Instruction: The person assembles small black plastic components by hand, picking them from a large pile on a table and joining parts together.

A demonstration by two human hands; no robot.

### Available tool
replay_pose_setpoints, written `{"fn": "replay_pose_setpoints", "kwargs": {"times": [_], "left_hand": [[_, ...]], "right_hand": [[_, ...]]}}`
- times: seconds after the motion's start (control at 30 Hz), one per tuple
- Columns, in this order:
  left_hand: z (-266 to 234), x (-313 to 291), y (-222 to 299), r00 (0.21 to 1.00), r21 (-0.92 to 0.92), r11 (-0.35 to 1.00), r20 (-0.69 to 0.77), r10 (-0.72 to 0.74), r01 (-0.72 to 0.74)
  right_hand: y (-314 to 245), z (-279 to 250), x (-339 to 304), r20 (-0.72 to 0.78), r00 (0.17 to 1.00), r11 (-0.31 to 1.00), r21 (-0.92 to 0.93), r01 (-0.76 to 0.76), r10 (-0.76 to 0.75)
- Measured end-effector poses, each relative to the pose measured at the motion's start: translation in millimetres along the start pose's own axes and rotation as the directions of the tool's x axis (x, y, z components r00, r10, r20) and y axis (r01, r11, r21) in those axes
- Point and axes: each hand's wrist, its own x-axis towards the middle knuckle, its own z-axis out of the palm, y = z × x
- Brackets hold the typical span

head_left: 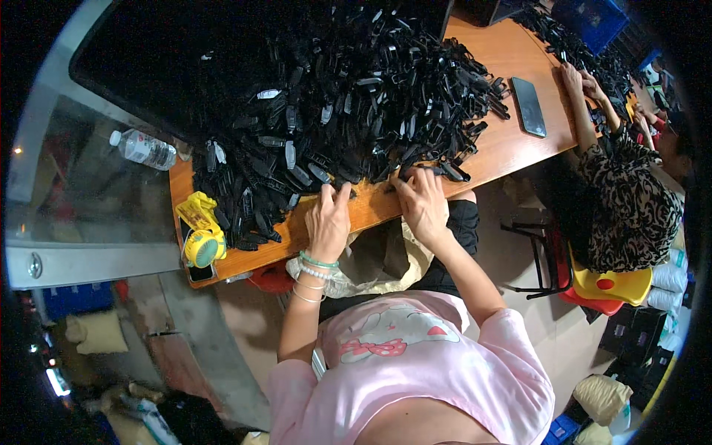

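Head view: the left hand (328, 215) and the right hand (423, 205) meet the near edge of a heap of small black plastic pieces (356, 111), which lies piled across the wooden desk (493, 159). The left has its thumb and fingers drawn in narrow, close beside a dark piece; the right is curled likewise, its fingertips at the black parts along the heap's fringe. Whether either grip has hold of a piece I cannot tell — the fingers hide the spot and the parts are dark. Judging by the pose, the step in hand is drawing pieces out of the heap, a few at a time. Just below the desk's near edge, a tan bag (417, 259) gapes open. The next move calls for a clean pinch on the chosen pieces — freeing them without dragging tangled neighbours over the edge.
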Motion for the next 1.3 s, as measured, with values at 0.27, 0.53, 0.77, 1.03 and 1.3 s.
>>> {"fn": "replay_pose_setpoints", "kwargs": {"times": [0.27, 0.53, 0.77, 1.03, 1.3], "left_hand": [[-7.7, -7.8, 1.3, 1.000, -0.160, 0.987, 0.023, 0.005, -0.001], [-3.7, -29.6, 20.4, 0.936, -0.839, 0.422, 0.270, -0.226, 0.344], [-27.5, -32.3, 36.6, 0.953, -0.791, 0.543, 0.298, -0.060, 0.281], [-46.5, -32.8, 52.4, 0.972, -0.740, 0.644, 0.235, -0.023, 0.194], [-53.4, -32.4, 53.1, 0.960, -0.749, 0.613, 0.274, -0.057, 0.250]], "right_hand": [[1.7, -5.0, -9.2, -0.037, 0.998, 0.984, 0.168, 0.057, -0.051], [-16.9, -12.9, -24.6, 0.287, 0.848, 0.253, 0.869, -0.426, 0.445], [-32.0, -52.6, -21.5, 0.466, 0.862, 0.279, 0.816, -0.505, 0.199], [-43.9, -81.6, -11.0, 0.410, 0.912, 0.584, 0.739, -0.336, 0.005], [-43.2, -75.2, -20.4, 0.320, 0.942, 0.515, 0.793, -0.326, 0.103]]}}
